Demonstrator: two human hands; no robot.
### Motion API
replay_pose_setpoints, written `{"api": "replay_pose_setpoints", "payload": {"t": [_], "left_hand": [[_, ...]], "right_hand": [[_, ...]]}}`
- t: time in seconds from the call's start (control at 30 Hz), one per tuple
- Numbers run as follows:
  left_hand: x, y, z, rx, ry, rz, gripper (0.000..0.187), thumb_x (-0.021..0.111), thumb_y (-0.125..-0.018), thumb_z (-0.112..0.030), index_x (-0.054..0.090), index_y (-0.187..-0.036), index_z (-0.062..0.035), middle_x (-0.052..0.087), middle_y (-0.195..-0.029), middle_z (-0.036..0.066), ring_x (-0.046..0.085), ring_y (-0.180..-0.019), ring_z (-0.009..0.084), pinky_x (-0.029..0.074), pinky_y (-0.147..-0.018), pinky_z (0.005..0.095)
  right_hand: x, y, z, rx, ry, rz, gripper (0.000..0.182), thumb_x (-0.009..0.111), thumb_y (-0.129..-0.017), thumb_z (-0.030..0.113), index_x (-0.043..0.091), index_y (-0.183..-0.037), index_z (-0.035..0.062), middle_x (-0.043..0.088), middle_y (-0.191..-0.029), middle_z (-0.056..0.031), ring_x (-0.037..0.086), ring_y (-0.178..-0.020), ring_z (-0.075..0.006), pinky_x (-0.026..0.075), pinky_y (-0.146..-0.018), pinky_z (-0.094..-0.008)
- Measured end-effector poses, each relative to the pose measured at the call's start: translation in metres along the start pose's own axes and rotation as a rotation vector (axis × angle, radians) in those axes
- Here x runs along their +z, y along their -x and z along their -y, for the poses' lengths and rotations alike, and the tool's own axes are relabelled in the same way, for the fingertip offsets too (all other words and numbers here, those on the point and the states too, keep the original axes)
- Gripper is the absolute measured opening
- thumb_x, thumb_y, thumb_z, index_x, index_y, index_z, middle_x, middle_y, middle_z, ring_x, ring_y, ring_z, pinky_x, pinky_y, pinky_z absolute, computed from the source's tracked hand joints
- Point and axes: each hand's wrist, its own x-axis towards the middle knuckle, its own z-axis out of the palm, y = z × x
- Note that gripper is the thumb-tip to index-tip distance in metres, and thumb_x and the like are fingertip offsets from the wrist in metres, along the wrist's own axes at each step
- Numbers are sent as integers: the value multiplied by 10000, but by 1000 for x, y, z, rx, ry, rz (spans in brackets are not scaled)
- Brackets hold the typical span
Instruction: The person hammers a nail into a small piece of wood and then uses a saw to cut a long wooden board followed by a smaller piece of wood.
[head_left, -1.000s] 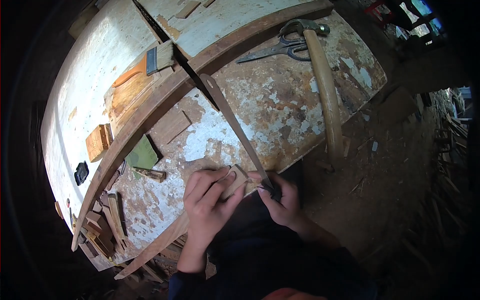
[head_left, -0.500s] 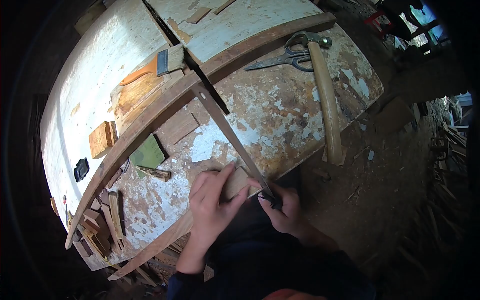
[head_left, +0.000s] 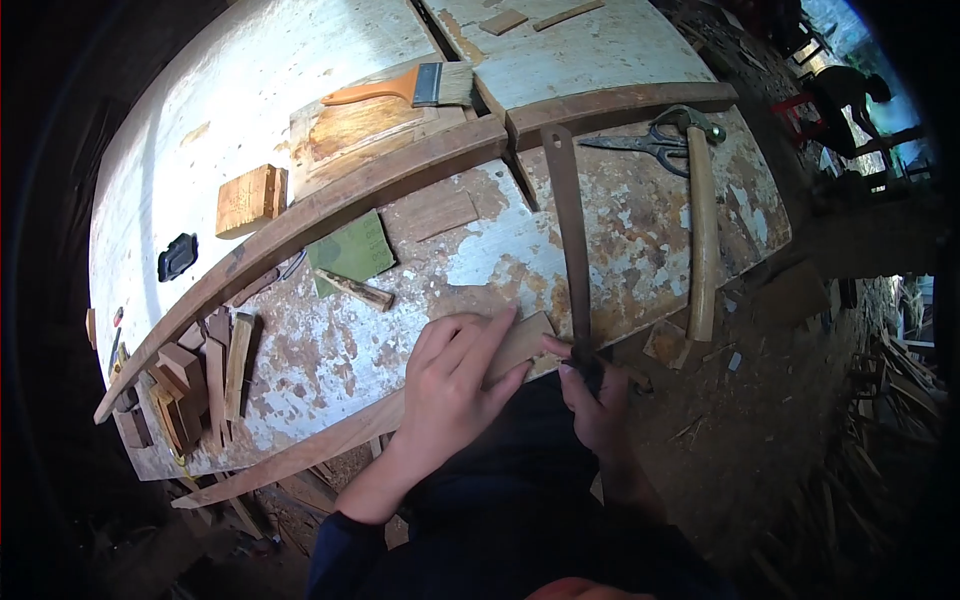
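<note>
My left hand (head_left: 455, 385) presses a small wooden block (head_left: 522, 345) against the table's front edge, fingers on top and thumb at its near side. My right hand (head_left: 598, 400) is wrapped round the dark handle of a long saw-like metal blade (head_left: 569, 230). The blade points away from me over the table, just right of the block; whether it touches the block I cannot tell. A curved wooden strip (head_left: 310, 445) runs out to the left from beneath my left hand.
Beyond lie a long curved beam (head_left: 330, 205), a brush (head_left: 400, 88), a wooden block (head_left: 250, 200) and green sandpaper (head_left: 355, 250). Scissors (head_left: 650, 146) and a hammer (head_left: 702, 240) are on the right. Wood offcuts (head_left: 185, 385) stand left. A person (head_left: 850, 105) is in the background.
The blade has swung from slanting left to pointing nearly straight away from me. My right hand still grips it, and my left hand still holds the block. The view has shifted.
</note>
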Motion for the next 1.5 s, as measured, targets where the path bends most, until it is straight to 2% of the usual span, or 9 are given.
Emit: {"api": "replay_pose_setpoints", "payload": {"t": [0.07, 0.57, 0.77, 0.87, 0.97, 1.07, 1.17, 1.27, 1.5], "left_hand": [[-8, 10, 3, -11, -14, -14, 672, 911, -714, -82, 712, -1350, 0, 720, -1011, 109, 672, -976, 306, 538, -863, 405], [-36, 44, 16, -58, -1, -42, 677, 936, -700, -73, 710, -1334, 1, 750, -1036, 93, 693, -1019, 293, 533, -886, 403], [-42, 52, 20, -15, 9, -56, 391, 906, -751, -66, 794, -1124, -27, 769, -1110, 60, 692, -1045, 282, 543, -912, 417], [-39, 59, 22, 11, -10, -51, 219, 829, -793, -75, 803, -1005, -26, 746, -1145, 49, 656, -1073, 281, 534, -937, 420], [-43, 59, 22, 43, -65, -36, 174, 806, -829, -89, 804, -990, -23, 736, -1158, 56, 650, -1091, 283, 537, -947, 424], [-44, 62, 26, 86, -73, -20, 198, 800, -847, -104, 802, -1023, -15, 716, -1180, 70, 640, -1114, 283, 540, -964, 426], [-39, 68, 26, 88, -93, -9, 288, 856, -801, -121, 779, -1057, -14, 720, -1271, 71, 651, -1112, 300, 553, -930, 430], [-46, 68, 26, 122, -103, 20, 270, 781, -856, -121, 782, -1089, 17, 691, -1210, 90, 626, -1109, 285, 537, -992, 410], [-45, 71, 31, 118, -71, 51, 382, 816, -815, -199, 763, -1136, 2, 679, -1265, 91, 605, -1131, 285, 514, -1024, 407]], "right_hand": [[3, -1, -6, -38, 3, -31, 352, 553, -1062, 31, 718, -1370, -14, 434, -626, 109, 361, -537, 3, 257, -501, -221], [1, 2, -9, 22, -109, -81, 359, 585, -1052, 41, 708, -1379, -43, 464, -672, 101, 386, -570, -1, 275, -533, -215], [4, 2, -13, -47, -30, -113, 359, 584, -1070, 55, 679, -1393, -69, 450, -669, 90, 378, -552, -8, 278, -522, -217], [4, 1, -15, -85, 30, -139, 370, 569, -1093, 95, 650, -1398, -99, 449, -664, 77, 370, -537, -16, 280, -504, -227], [9, 1, -13, -107, 55, -162, 370, 570, -1093, 97, 654, -1401, -89, 444, -667, 80, 364, -543, -13, 266, -508, -226], [12, 2, -10, -118, 67, -168, 370, 566, -1093, 93, 657, -1409, -77, 447, -673, 83, 357, -545, -11, 255, -512, -226], [9, 5, -15, -164, 112, -167, 376, 560, -1093, 91, 652, -1420, -70, 453, -678, 87, 352, -549, -6, 250, -516, -224], [8, 7, -14, -206, 216, -159, 383, 557, -1093, 87, 642, -1431, -72, 454, -680, 92, 353, -557, -2, 248, -524, -218], [8, 8, -9, -233, 305, -127, 413, 553, -1092, 75, 597, -1476, -73, 447, -682, 101, 352, -567, 3, 241, -534, -212]]}}
